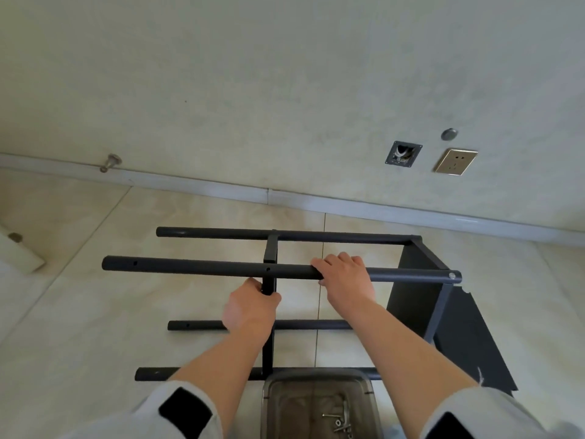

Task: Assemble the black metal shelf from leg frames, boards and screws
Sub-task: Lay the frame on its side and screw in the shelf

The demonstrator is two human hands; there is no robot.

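Observation:
The black metal shelf (202, 269) lies on its side on the tiled floor, its round legs pointing left. One black board (414, 299) is fixed at the right end between the legs. A second black board (270, 258) stands on edge in the middle, between the upper and lower legs. My left hand (250, 308) grips the near edge of this middle board. My right hand (345, 277) is wrapped over the upper near leg, just right of a screw hole. A clear plastic tray (319, 403) at the bottom holds screws (338, 421).
A white wall with a skirting board (285, 198) runs behind the shelf. A wall socket (456, 161) and an open wall box (402, 153) sit above its right end. A doorstop (109, 163) sticks out at the left. A white piece (19, 251) lies far left.

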